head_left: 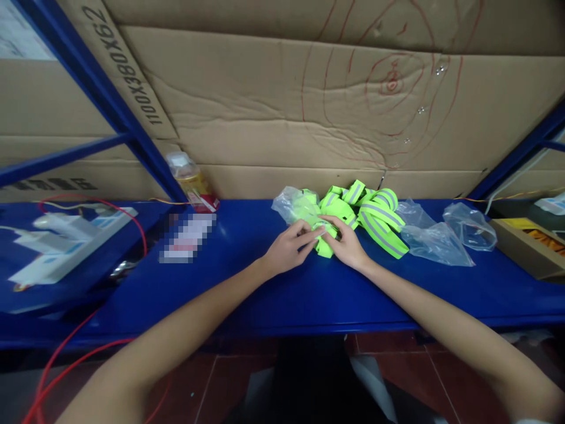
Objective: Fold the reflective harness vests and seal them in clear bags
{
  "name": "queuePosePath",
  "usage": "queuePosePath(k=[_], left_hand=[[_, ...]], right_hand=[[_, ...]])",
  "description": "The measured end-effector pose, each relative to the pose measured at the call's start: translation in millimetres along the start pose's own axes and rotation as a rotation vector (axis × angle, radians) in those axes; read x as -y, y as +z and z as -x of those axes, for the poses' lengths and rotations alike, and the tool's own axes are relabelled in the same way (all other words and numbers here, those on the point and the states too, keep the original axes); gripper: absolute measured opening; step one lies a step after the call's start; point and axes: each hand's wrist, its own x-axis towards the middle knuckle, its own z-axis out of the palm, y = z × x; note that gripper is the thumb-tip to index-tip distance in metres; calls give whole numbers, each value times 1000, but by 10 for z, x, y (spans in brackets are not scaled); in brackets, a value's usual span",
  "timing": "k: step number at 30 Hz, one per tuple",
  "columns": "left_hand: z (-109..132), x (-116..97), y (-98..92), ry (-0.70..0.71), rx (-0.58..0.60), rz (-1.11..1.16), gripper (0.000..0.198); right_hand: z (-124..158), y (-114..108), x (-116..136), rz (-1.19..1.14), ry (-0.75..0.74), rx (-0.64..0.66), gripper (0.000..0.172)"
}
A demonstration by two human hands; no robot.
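Note:
Neon yellow-green reflective straps (384, 221) with grey stripes lie in a loose, looped heap on the blue shelf (247, 294). At the near left of the heap, my left hand (289, 247) is closed, with its fingertips pinching part of the strap material. From the other side my right hand (348, 241) grips the same bunch, its thumb and fingers curled around it. The fingertips of both hands almost meet, and the small part between them is partly hidden. A crumpled clear plastic bag (286, 203) sits just behind my left hand, touching the heap.
More clear plastic bags (436, 241) lie right of the straps. A cardboard box (525, 247) stands at far right. At left are a bottle (192, 182), a blurred-out paper (188, 238), a power strip (73, 247) and a red cable (66, 353). Cardboard (247, 88) backs the shelf.

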Motion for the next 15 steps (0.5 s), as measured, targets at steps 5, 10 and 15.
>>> queuePosePath(k=[5,10,15], left_hand=[[52,-40,22,14,-15,-25,59],[51,-141,-49,-29,53,23,60],[15,-268,-53,-120,72,150,63]], right_hand=[[47,149,35,-86,93,-131,35],[71,191,50,-125,149,-158,36],[63,131,17,-157,143,-180,35]])
